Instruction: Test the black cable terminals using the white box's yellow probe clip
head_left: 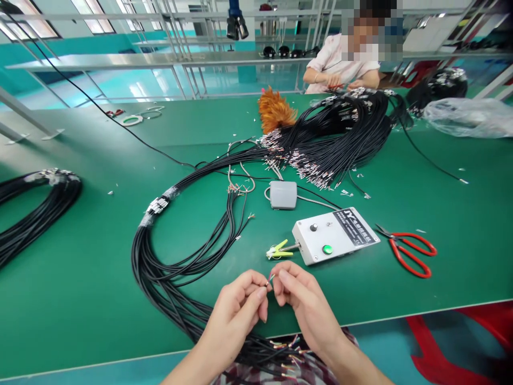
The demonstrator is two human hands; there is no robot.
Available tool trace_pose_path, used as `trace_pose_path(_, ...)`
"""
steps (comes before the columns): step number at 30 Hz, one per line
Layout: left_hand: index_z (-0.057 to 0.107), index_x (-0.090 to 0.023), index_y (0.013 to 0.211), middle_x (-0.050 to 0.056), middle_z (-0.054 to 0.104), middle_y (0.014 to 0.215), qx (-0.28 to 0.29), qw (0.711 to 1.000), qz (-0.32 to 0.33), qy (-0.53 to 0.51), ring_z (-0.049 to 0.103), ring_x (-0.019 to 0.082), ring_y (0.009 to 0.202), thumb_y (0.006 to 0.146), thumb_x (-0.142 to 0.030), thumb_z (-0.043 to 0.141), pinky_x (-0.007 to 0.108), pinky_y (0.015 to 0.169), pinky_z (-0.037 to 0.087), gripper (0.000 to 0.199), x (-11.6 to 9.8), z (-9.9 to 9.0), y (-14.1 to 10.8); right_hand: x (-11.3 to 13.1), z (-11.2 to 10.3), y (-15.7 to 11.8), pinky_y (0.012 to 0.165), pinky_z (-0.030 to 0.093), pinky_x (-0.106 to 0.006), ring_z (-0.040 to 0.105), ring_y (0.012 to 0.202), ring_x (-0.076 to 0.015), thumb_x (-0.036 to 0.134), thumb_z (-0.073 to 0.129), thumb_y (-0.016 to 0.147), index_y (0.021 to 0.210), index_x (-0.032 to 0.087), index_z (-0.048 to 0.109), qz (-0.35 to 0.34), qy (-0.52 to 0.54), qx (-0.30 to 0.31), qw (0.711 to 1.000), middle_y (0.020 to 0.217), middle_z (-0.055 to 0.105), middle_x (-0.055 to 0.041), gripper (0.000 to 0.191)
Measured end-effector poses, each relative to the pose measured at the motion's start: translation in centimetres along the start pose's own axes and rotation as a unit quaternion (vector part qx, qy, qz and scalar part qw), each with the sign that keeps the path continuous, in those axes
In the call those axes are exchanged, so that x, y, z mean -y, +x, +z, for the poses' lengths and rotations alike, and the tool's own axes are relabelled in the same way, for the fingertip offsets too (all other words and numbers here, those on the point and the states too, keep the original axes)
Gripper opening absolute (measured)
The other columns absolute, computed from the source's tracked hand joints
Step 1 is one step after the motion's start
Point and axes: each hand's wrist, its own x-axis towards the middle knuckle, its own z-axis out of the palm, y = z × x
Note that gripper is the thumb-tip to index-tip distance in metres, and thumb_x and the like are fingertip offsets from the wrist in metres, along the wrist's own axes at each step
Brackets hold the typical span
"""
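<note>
Between finger and thumb, my left hand (244, 302) pinches a cable end with thin coloured wires (271, 278) fanning out of it. My right hand (298, 286) meets it from the other side, its fingertips closed on those wires. Below my hands, a bundle of black cables (176, 299) runs over the table edge to my lap, showing stripped coloured ends (286, 347). Just beyond my fingers sits a white box (336, 235) with a knob and a lit green button. A yellow clip (279, 250) is fixed on its shaft.
Red-handled cutters (412, 251) lie right of the box, and a grey adapter (282, 194) lies behind it. Farther back are a large heap of black cables (340, 133), an orange tuft (276, 109) and a plastic bag (475, 117). A person (344, 64) sits across the table.
</note>
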Motion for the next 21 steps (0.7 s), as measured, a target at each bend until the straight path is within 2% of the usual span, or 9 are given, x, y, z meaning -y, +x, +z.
trace_pose_path(6, 0.056, -0.016, 0.087, -0.004, 0.053, 0.055, -0.008, 1.000, 0.000, 0.003, 0.030, 0.005, 0.043, 0.091, -0.048, 0.057, 0.018, 0.040, 0.020, 0.033, -0.1, 0.1, -0.3, 0.2, 0.0, 0.2, 0.055, 0.035, -0.021, 0.044, 0.054, -0.0071, 0.044, 0.072, 0.078, 0.076, 0.016, 0.065, -0.013, -0.033, 0.006, 0.999, 0.061, 0.055, 0.0038, 0.029)
trace_pose_path(11, 0.058, -0.016, 0.081, -0.002, 0.055, 0.056, -0.023, 0.999, 0.025, 0.024, 0.043, 0.009, 0.050, 0.089, -0.047, 0.061, 0.019, 0.045, 0.030, 0.032, -0.3, 0.4, -0.3, 0.5, -0.3, 0.1, 0.053, 0.035, -0.021, 0.043, 0.052, -0.0073, 0.043, 0.074, 0.075, 0.072, 0.016, 0.063, 0.015, -0.040, 0.021, 0.999, 0.058, 0.055, 0.0038, 0.029)
trace_pose_path(15, 0.058, -0.016, 0.081, -0.001, 0.057, 0.059, -0.038, 0.998, 0.035, 0.031, 0.050, 0.011, 0.056, 0.090, -0.047, 0.059, 0.021, 0.052, 0.038, 0.032, -0.1, 0.4, -0.1, -0.1, -0.3, -0.3, 0.053, 0.033, -0.021, 0.041, 0.051, -0.0066, 0.039, 0.078, 0.071, 0.078, 0.017, 0.063, 0.021, -0.035, 0.029, 0.999, 0.057, 0.052, 0.0057, 0.027)
trace_pose_path(21, 0.058, -0.016, 0.080, -0.002, 0.056, 0.058, -0.054, 0.997, 0.044, 0.038, 0.049, 0.012, 0.055, 0.090, -0.044, 0.060, 0.021, 0.053, 0.038, 0.030, -0.1, 0.6, 0.0, -1.0, -0.9, -0.7, 0.055, 0.036, -0.021, 0.044, 0.054, -0.0073, 0.041, 0.077, 0.074, 0.085, 0.017, 0.063, 0.010, -0.013, 0.034, 0.999, 0.061, 0.055, 0.0047, 0.030)
